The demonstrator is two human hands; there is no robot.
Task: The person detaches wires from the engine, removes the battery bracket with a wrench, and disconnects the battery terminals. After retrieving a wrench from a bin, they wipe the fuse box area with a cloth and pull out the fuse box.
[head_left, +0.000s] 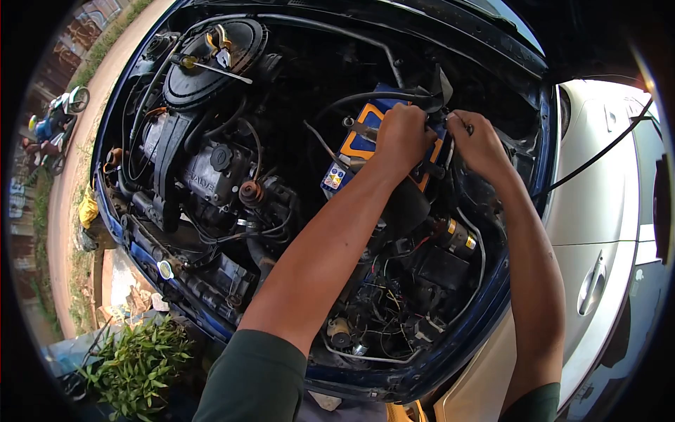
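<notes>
A blue and orange car battery (pixel 359 150) sits in the engine bay, partly covered by my left hand. My left hand (pixel 404 136) is closed over its top, and what the fingers hold is hidden. Close beside it, my right hand (pixel 479 146) is pinched at the battery's right end, by a dark cable end; the thing between its fingers is too small to make out. A black cable (pixel 365 96) runs over the battery to this spot. A piece of dark tape or sheeting (pixel 441 88) sticks up just beyond the hands.
A screwdriver (pixel 214 69) and yellow-handled pliers (pixel 221 46) lie on the round air filter cover (pixel 190 86). Loose wires (pixel 390 299) fill the near right corner of the bay. A white car (pixel 594 204) stands close on the right. A motorcycle (pixel 67 130) with a person is on the dirt road.
</notes>
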